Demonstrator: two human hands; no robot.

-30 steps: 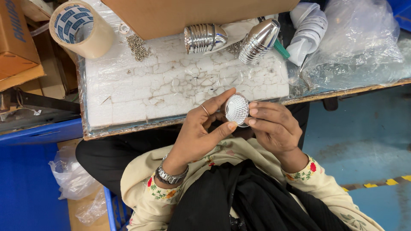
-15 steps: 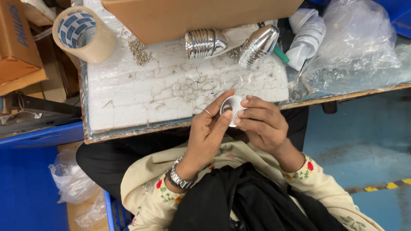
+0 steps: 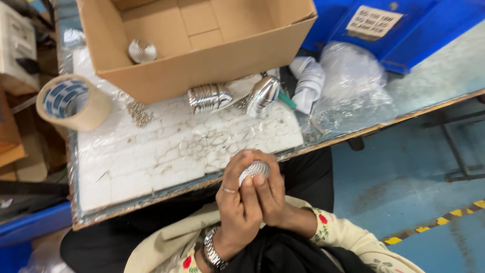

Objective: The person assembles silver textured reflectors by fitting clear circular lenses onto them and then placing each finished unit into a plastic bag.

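Note:
Both hands hold one small shiny silver reflector cup (image 3: 254, 169) with a faceted surface, just in front of the table's near edge. My left hand (image 3: 238, 202), with a ring and a metal wristwatch, wraps it from the left. My right hand (image 3: 273, 194) presses on it from the right. Two stacks of the same silver cups (image 3: 208, 97) (image 3: 262, 95) lie on the white foam sheet (image 3: 166, 151). One more silver cup (image 3: 142, 50) lies inside the open cardboard box (image 3: 202, 65).
A roll of tape (image 3: 73, 102) sits at the table's left. A pile of small screws (image 3: 139, 112) lies by the box. Clear plastic bags (image 3: 353, 86) and white cloth (image 3: 308, 83) lie right, with blue bins (image 3: 404, 35) behind. Blue floor is at right.
The camera has tilted up, bringing the cardboard box's inside and blue bins into view. My hands have closed tighter around the silver cup and turned it; its round face no longer shows.

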